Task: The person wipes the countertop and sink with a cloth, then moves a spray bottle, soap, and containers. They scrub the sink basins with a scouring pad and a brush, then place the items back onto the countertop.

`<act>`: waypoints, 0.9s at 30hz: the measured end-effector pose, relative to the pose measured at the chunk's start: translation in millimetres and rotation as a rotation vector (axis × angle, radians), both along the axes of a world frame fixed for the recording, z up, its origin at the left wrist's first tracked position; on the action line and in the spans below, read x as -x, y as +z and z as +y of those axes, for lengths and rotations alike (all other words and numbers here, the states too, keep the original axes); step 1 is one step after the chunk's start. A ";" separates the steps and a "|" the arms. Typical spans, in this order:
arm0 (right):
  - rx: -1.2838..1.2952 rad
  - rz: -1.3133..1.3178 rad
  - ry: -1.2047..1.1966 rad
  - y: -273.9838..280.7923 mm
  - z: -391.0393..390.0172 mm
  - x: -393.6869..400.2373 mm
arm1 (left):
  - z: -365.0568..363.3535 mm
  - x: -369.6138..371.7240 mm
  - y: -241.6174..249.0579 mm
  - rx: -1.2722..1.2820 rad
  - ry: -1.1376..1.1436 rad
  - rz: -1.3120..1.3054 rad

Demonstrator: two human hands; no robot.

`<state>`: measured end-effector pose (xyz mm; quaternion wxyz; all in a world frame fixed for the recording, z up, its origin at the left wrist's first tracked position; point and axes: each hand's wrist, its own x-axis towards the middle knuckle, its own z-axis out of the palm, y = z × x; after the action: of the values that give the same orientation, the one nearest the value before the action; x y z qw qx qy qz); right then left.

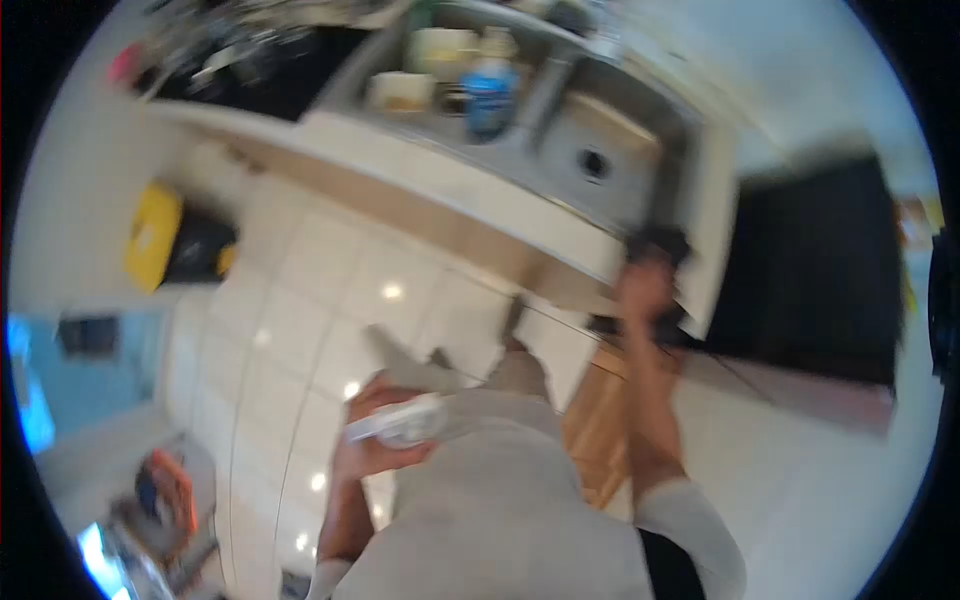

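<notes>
My left hand (pixel 375 435) is closed around a white bottle (pixel 415 420) with what looks like a spray head, held low in front of my body. Its pale far part is smeared by motion. At the counter's front edge, right of the sink, my right hand (pixel 648 288) is closed on a dark, blurred thing (pixel 658 245) that shows on both sides of the fist; it may be a cloth. Near that hand lies the right basin (pixel 600 150) of the metal sink. In the left basin stands a blue bottle with a pump top (pixel 490 95).
A black boxy appliance (pixel 810 270) stands right of the sink. Dishes pile on a dark surface (pixel 275 75) at the left. Below are a yellow-and-black bin (pixel 155 235), a wooden panel (pixel 598 430) and the tiled floor (pixel 290 330).
</notes>
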<state>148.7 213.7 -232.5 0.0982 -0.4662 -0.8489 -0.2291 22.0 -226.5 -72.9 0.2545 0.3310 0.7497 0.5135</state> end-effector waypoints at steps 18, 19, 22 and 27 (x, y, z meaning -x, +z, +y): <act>0.206 0.107 -0.011 4.3 -19.4 21.0 | 1.1 16.2 -10.7 -0.154 -0.107 0.085; 0.278 0.104 0.092 6.9 -33.6 51.9 | 4.1 18.8 -7.3 -0.114 -0.121 0.080; 0.381 0.116 0.362 12.0 -72.8 146.7 | 5.7 21.8 0.2 0.002 -0.187 0.115; 0.580 0.226 0.376 12.1 -68.7 260.1 | 5.5 12.1 10.4 0.091 -0.132 0.216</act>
<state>-111.4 145.0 -220.4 0.0953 -0.3328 -0.9332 0.0961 9.8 -221.0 -62.5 0.2201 0.4213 0.7717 0.4225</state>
